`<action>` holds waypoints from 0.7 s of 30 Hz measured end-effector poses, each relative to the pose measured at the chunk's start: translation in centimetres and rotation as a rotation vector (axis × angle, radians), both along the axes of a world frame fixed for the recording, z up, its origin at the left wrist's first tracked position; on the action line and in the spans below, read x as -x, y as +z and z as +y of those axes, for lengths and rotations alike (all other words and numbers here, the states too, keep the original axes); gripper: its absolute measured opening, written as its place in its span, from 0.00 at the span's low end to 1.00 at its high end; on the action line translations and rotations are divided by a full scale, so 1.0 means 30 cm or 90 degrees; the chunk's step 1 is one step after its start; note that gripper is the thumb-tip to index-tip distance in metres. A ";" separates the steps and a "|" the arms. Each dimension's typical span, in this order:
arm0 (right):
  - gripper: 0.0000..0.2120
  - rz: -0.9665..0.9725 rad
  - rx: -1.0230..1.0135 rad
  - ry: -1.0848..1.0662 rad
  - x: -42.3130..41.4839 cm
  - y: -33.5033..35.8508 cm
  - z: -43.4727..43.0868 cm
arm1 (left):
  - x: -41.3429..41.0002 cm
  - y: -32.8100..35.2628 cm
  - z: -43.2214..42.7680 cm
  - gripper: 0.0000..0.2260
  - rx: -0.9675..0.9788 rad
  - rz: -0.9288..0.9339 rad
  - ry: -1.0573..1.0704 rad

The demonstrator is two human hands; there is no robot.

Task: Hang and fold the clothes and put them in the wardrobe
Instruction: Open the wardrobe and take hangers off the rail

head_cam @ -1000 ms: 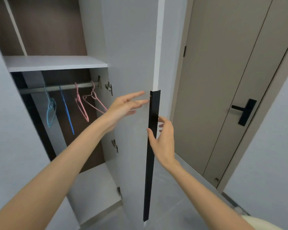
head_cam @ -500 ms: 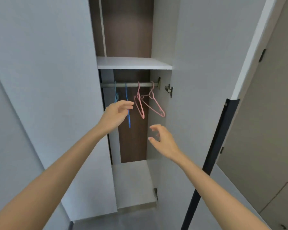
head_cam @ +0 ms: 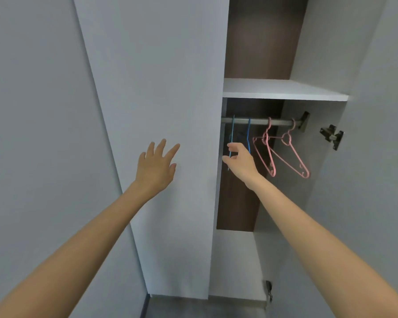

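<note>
The wardrobe stands open, with a metal rail [head_cam: 278, 122] under a white shelf [head_cam: 283, 90]. On the rail hang a teal hanger [head_cam: 233, 127], a blue hanger [head_cam: 248, 134] and two pink hangers [head_cam: 265, 154] [head_cam: 294, 157], all bare. My right hand [head_cam: 238, 159] is at the teal hanger, whose wire passes between the loosely curved thumb and index finger; no closed grip shows. My left hand [head_cam: 156, 164] is spread flat in front of the left wardrobe door [head_cam: 159, 76]. No clothes are in view.
The right wardrobe door [head_cam: 377, 157] is swung open, with a metal hinge [head_cam: 331, 136] on the side wall. The wardrobe floor [head_cam: 234, 260] is white. A grey wall fills the left side.
My view has swung left from the right door to the wardrobe interior. My right hand left the door's black handle edge and rose to the teal hanger; my left hand moved onto the left door.
</note>
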State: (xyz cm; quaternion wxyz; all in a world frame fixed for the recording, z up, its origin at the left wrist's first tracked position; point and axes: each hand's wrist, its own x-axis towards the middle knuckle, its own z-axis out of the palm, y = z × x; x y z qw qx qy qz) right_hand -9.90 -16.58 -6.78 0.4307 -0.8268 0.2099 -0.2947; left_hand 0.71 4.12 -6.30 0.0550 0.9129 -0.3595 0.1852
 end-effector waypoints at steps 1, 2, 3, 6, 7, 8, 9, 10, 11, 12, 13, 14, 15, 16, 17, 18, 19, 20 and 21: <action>0.24 -0.016 -0.008 -0.002 -0.043 0.008 -0.008 | -0.028 -0.009 -0.004 0.25 0.009 -0.006 0.008; 0.25 -0.030 -0.013 -0.002 -0.087 0.013 -0.017 | -0.056 -0.017 -0.012 0.25 0.020 -0.012 0.012; 0.27 -0.044 -0.015 -0.002 -0.128 0.017 -0.027 | -0.081 -0.024 -0.021 0.26 0.032 -0.015 0.014; 0.28 -0.087 -0.016 0.005 -0.238 0.011 -0.056 | -0.148 -0.047 -0.062 0.28 0.060 -0.018 0.019; 0.28 -0.103 -0.014 0.007 -0.268 0.003 -0.065 | -0.169 -0.057 -0.077 0.30 0.066 -0.019 0.024; 0.28 -0.124 -0.015 0.008 -0.293 -0.008 -0.075 | -0.190 -0.068 -0.092 0.32 0.071 -0.016 0.032; 0.27 -0.147 -0.022 0.008 -0.314 -0.019 -0.087 | -0.209 -0.080 -0.108 0.34 0.070 -0.009 0.043; 0.27 -0.165 -0.034 0.012 -0.331 -0.030 -0.101 | -0.228 -0.093 -0.124 0.35 0.066 -0.001 0.055; 0.27 -0.176 -0.045 0.021 -0.346 -0.037 -0.118 | -0.244 -0.106 -0.142 0.37 0.062 0.003 0.065; 0.27 -0.176 -0.054 0.035 -0.359 -0.043 -0.136 | -0.259 -0.117 -0.159 0.37 0.061 0.004 0.072; 0.26 -0.171 -0.058 0.047 -0.370 -0.045 -0.155 | -0.270 -0.125 -0.175 0.37 0.063 0.004 0.076; 0.25 -0.166 -0.059 0.056 -0.380 -0.047 -0.174 | -0.280 -0.131 -0.191 0.37 0.065 0.005 0.079; 0.24 -0.164 -0.055 0.059 -0.386 -0.050 -0.190 | -0.287 -0.138 -0.205 0.37 0.068 0.007 0.081; 0.23 -0.163 -0.048 0.060 -0.389 -0.053 -0.203 | -0.292 -0.144 -0.218 0.37 0.072 0.011 0.083; 0.22 -0.163 -0.037 0.063 -0.389 -0.056 -0.212 | -0.294 -0.150 -0.229 0.37 0.078 0.021 0.086; 0.23 -0.162 -0.026 0.068 -0.386 -0.060 -0.216 | -0.293 -0.155 -0.240 0.38 0.085 0.036 0.089; 0.23 -0.162 -0.015 0.071 -0.381 -0.064 -0.216 | -0.289 -0.159 -0.249 0.40 0.090 0.051 0.091; 0.24 -0.165 -0.003 0.070 -0.374 -0.068 -0.213 | -0.283 -0.161 -0.255 0.42 0.093 0.065 0.093; 0.24 -0.172 0.007 0.069 -0.364 -0.071 -0.206 | -0.274 -0.162 -0.259 0.44 0.095 0.076 0.092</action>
